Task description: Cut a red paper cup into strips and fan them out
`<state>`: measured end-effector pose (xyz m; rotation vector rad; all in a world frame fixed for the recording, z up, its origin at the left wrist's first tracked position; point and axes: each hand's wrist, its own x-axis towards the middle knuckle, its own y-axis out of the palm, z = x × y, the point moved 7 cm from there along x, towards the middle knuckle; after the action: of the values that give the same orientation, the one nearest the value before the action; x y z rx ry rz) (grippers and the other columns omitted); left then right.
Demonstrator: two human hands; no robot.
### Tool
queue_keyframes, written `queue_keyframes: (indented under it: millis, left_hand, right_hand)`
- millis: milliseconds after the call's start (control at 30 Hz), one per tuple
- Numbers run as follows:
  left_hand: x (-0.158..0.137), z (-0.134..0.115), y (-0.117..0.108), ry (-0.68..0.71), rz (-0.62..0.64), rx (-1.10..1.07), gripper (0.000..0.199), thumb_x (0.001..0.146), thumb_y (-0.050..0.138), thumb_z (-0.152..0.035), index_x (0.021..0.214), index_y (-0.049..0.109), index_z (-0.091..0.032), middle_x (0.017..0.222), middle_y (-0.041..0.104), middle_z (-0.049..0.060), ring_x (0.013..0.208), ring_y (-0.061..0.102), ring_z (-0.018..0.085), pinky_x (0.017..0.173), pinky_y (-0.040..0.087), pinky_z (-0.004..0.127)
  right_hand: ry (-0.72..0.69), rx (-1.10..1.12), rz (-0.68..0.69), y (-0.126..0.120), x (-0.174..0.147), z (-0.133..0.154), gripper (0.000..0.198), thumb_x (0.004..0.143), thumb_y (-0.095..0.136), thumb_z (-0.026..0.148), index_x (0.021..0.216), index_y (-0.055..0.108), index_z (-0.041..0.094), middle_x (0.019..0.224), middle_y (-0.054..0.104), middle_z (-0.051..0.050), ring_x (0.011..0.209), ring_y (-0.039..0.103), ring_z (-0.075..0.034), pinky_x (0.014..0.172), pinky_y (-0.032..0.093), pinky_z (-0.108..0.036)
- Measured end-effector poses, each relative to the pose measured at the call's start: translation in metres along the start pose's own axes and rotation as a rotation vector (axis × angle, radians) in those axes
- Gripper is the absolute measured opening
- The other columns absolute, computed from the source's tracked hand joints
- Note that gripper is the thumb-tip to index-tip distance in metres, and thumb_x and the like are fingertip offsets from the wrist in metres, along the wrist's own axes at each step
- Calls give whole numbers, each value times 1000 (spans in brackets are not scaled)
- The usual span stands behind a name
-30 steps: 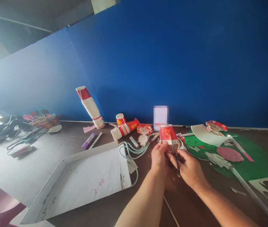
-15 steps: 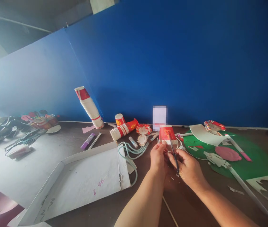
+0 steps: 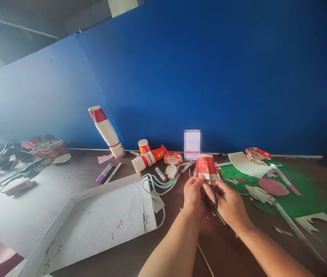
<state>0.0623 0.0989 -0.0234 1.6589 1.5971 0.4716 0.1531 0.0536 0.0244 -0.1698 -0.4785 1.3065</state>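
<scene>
In front of me my left hand (image 3: 192, 189) is closed, its thumb and fingers pinching the lower edge of a red and white paper cup (image 3: 205, 165). My right hand (image 3: 227, 200) is wrapped round dark scissors (image 3: 214, 192), whose thin blade points up across the front of the cup. Both hands are close together, fingertips almost touching at the cup's white rim. The fingers hide part of the rim and of the scissors' handles. Behind the cup leans a small white card (image 3: 192, 144), blurred out.
Left of my hands lie a white cardboard tray (image 3: 94, 227), looped pale cables (image 3: 159, 188), a paper figure (image 3: 173, 163) and toppled cups (image 3: 148, 158). A tall cup stack (image 3: 107, 132) leans farther back. Right are a green sheet (image 3: 294, 188) and paper scraps (image 3: 315, 220). A blue partition (image 3: 195, 69) stands behind.
The scissors' handles have spread apart in my right hand, and one now reaches lower right. The cup has shifted and turned slightly. The view has moved a little to the right.
</scene>
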Motion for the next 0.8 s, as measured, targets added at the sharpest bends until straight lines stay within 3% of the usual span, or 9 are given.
queue_keyframes:
  millis: [267, 533, 800]
  left_hand:
    - [-5, -4, 4, -1, 15, 0, 42, 56, 83, -40, 65, 50, -16, 58, 57, 0, 49, 50, 9, 51, 38, 21]
    - [-9, -3, 8, -11, 8, -27, 45, 53, 85, -41, 66, 50, -16, 59, 58, 0, 50, 53, 9, 52, 41, 21]
    - [-5, 0, 5, -18, 23, 0, 43, 62, 79, -45, 69, 46, -19, 51, 53, -3, 36, 45, 9, 37, 33, 21]
  right_hand:
    - [11, 13, 20, 1, 0, 0, 31, 81, 61, 54, 81, 62, 23, 52, 55, 3, 49, 49, -15, 49, 40, -25]
    - [40, 110, 17, 2, -1, -3, 33, 79, 63, 54, 84, 66, 21, 57, 61, 0, 51, 52, -16, 49, 41, -26]
    - [147, 238, 47, 6, -1, -7, 30, 76, 67, 50, 81, 63, 21, 55, 58, 2, 50, 50, -15, 47, 40, -24]
